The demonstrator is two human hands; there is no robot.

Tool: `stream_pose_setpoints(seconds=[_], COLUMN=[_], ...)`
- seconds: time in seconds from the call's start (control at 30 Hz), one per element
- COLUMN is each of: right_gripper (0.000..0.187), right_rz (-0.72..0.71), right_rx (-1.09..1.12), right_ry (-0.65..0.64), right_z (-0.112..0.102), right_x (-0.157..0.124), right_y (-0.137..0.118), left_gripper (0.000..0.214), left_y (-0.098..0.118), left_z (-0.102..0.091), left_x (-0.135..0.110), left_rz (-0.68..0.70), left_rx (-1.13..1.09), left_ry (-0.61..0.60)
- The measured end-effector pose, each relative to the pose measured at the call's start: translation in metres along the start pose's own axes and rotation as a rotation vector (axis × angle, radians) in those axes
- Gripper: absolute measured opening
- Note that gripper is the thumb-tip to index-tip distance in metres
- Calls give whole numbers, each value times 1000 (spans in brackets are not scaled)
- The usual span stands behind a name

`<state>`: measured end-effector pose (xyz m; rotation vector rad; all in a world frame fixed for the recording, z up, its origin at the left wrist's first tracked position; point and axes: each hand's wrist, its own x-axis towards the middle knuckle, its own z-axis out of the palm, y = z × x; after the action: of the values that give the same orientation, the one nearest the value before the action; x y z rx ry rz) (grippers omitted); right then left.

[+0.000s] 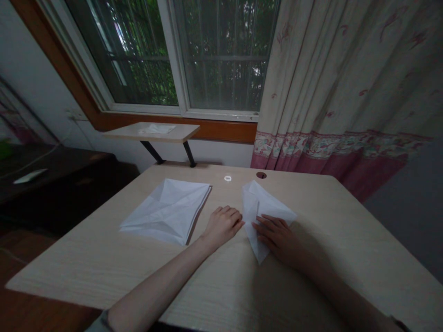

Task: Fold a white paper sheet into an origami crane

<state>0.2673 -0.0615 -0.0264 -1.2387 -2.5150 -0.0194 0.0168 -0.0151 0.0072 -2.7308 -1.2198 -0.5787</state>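
Observation:
A folded white paper sheet (268, 203) lies on the desk, creased into a pointed shape with a flap turned over on its left side. My right hand (278, 237) rests flat on its lower right part, fingers stretched out and slightly spread. At the sheet's left edge is my left hand (224, 223), its fingers curled and the thumb and fingertips closed on the paper's border. To the left, a stack of white paper sheets (169, 210) with crease lines sits on the desk.
The pale wooden desk (214, 276) has a round cable hole (261, 175) and a small white ring mark (227, 178) near the back. A raised shelf (183, 131) holds crumpled white paper (157, 128). Behind are a window and a curtain (311, 92); a dark table (69, 166) stands left.

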Motion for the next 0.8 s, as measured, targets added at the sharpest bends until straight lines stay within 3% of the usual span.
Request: stream_pose_setpoints(seconds=[0.8], right_gripper=[39], right_rz=[-9], right_rx=[45], right_ry=[-14], right_z=[-1], right_x=[1], right_y=[5], left_gripper=[28], left_y=[4], left_z=[-5], left_x=[-4], left_rz=[36], left_rx=[-141], left_ry=[-57])
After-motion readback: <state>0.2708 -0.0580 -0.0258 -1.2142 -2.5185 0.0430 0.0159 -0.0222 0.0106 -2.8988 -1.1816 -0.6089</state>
